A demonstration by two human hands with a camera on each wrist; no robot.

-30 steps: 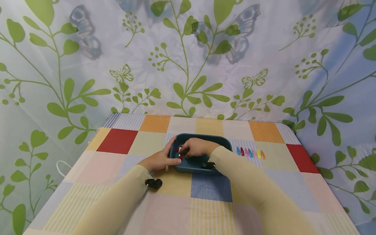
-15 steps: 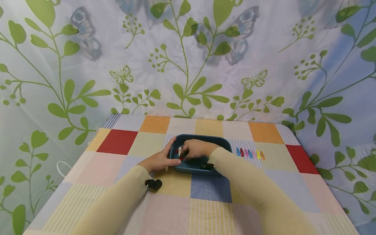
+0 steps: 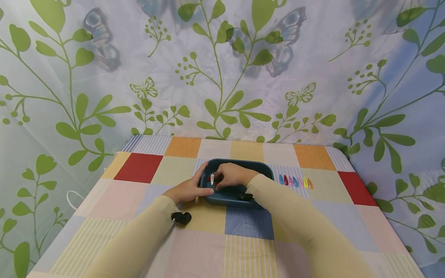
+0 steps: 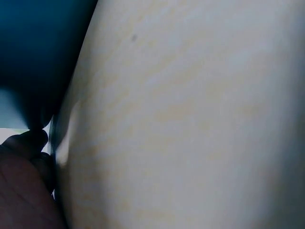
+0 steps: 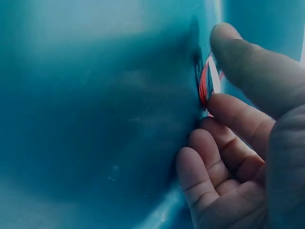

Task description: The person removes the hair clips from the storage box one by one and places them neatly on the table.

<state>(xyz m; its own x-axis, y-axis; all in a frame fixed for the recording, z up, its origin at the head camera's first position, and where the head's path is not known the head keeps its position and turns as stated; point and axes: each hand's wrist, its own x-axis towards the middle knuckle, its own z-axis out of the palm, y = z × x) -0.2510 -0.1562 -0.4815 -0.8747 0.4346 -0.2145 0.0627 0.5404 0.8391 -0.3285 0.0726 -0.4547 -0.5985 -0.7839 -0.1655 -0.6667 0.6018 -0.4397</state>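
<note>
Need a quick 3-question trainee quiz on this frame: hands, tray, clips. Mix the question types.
1. True or false: the right hand is inside the blue tray.
2. Where is the left hand? A) on the tray's left rim B) on the row of clips C) lifted off the table
3. Fill in: the row of coloured hair clips lies to the tray's ____ side.

Key: 1 true, its fingers pinch a red and white clip. 2 A. 3 right.
</note>
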